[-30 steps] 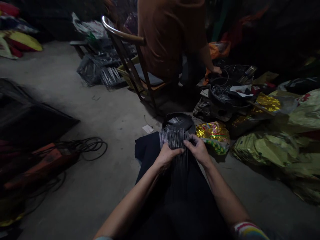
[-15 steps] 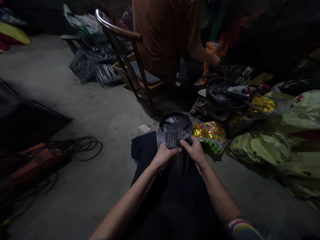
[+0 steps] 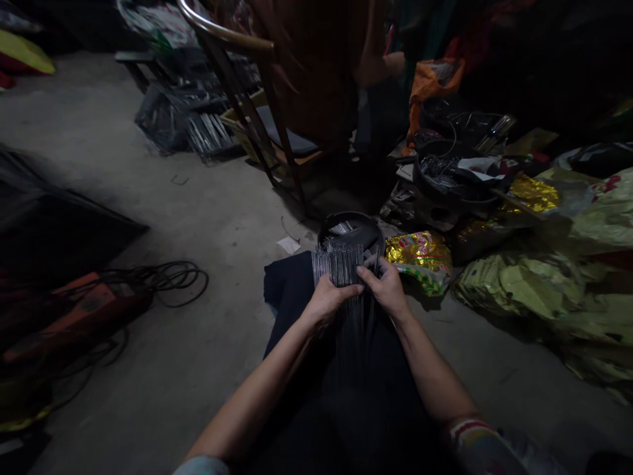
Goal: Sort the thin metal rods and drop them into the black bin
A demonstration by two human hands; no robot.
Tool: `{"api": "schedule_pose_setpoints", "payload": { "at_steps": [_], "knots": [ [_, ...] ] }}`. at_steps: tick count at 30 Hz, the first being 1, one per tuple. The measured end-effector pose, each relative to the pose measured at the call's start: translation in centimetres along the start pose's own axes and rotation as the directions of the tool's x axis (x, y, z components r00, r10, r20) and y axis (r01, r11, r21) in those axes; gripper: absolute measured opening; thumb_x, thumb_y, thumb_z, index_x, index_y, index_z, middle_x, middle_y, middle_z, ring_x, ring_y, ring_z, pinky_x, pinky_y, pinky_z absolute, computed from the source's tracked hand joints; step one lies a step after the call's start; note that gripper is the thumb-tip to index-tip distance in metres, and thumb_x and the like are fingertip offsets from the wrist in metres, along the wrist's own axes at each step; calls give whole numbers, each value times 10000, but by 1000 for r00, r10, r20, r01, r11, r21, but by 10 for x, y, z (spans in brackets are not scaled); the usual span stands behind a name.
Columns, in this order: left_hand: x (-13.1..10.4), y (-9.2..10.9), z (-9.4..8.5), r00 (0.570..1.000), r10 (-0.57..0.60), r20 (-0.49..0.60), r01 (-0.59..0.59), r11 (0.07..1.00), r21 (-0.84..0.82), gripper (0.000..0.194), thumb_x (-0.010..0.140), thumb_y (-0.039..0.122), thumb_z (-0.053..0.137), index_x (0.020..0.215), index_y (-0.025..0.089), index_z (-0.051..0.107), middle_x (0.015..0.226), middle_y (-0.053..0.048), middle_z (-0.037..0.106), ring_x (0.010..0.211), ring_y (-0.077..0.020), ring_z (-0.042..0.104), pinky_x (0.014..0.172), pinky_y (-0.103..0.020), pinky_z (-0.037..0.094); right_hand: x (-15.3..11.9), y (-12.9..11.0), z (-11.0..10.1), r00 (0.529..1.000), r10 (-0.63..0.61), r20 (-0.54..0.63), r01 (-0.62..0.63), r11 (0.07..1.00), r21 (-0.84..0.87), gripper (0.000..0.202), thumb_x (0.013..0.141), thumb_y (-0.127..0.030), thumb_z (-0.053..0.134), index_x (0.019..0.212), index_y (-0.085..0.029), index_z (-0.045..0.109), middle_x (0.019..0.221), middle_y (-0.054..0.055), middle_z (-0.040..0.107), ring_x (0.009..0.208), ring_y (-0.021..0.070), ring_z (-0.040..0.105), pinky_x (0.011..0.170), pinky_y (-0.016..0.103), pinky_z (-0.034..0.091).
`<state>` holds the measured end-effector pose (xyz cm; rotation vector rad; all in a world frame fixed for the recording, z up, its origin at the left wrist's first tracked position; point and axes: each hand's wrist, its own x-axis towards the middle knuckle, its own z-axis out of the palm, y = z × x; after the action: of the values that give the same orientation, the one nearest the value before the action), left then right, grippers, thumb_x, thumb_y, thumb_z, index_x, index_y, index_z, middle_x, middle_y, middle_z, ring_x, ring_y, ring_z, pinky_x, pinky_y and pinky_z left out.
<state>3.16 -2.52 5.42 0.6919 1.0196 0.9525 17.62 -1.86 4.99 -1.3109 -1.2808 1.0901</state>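
Observation:
A flat bundle of thin metal rods [image 3: 345,264] lies across my lap, the rods side by side and pointing away from me. My left hand [image 3: 326,300] is closed round the bundle from the left, its thumb pressed across the rods. From the right my right hand [image 3: 387,287] grips the bundle's edge, with a few rods standing apart between thumb and fingers. Just beyond the rod ends sits a round black tub [image 3: 351,219] with more rods and something dark in it. The lower rod ends fade into the dark cloth [image 3: 287,284] on my legs.
A wooden chair [image 3: 227,39] and a seated person [image 3: 316,86] are ahead. Right of the tub lie a gold packet [image 3: 418,251], a pan of metal pieces [image 3: 440,171] and pale green sacks [image 3: 524,284]. Coiled cable [image 3: 180,284] and an orange machine [image 3: 84,307] stand left.
My hands keep their grip on the rods with hardly any shift. The view has tilted slightly. The seated person's arm has drawn back from the pan toward the body.

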Motion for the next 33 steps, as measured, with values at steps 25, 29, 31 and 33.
{"api": "schedule_pose_setpoints", "payload": {
  "at_steps": [25,29,31,33],
  "knots": [
    [-7,0,3,1000,-20,6,20,1000,-12,497,566,167,836,1040,124,692,921,-63,742,851,-218,687,853,-351,528,0,-2,-1,994,102,42,-106,989,100,279,721,-432,738,811,-199,615,758,-6,613,704,156,562,682,271,461],
    [-7,-2,1,999,-40,-24,40,999,13,416,546,155,836,940,118,705,813,-37,733,745,-197,679,791,-336,537,1,-8,4,995,89,36,-92,992,81,284,746,-452,711,737,-199,581,694,-17,575,649,142,528,643,260,448],
    [-7,-1,-1,998,-44,-36,45,999,12,442,538,154,846,957,127,705,860,-43,742,788,-208,686,828,-350,533,-1,-8,3,996,84,30,-86,993,77,283,747,-451,711,740,-202,576,701,-16,576,664,145,530,657,260,452],
    [-8,0,-3,998,-43,-47,44,999,6,476,534,163,858,984,134,704,922,-58,748,848,-224,691,873,-370,524,-4,-5,0,996,84,24,-86,991,98,272,757,-448,703,769,-203,585,730,-7,590,697,152,544,681,266,459]
  ]
}}
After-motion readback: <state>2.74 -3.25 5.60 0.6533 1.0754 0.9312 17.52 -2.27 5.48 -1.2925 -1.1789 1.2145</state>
